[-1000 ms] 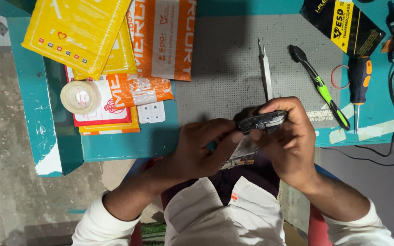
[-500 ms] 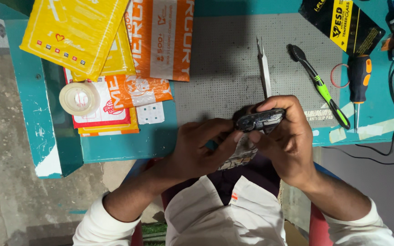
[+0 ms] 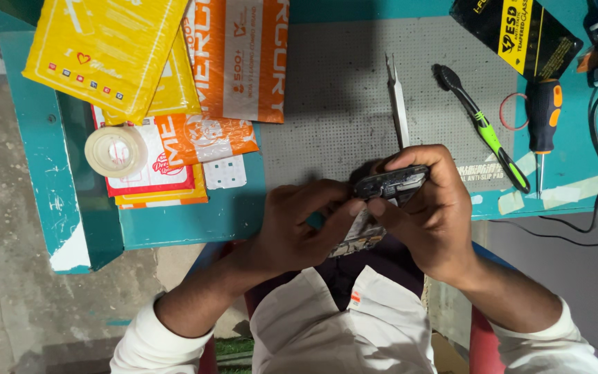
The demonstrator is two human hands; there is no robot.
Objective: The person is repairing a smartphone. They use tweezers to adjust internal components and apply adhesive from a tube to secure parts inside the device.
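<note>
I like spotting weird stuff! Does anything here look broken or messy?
Yes. The phone held in the left hand and right hand looks opened up, with bare inner parts showing. The table edge has chipped paint, and the yellow and orange mailers lie in a crooked, overlapping pile.

Light was dim and uneven, and a broad shadow fell across the grey mat (image 3: 340, 90). The picture stayed fairly sharp; right of the mat the corner sank into darkness.
</note>
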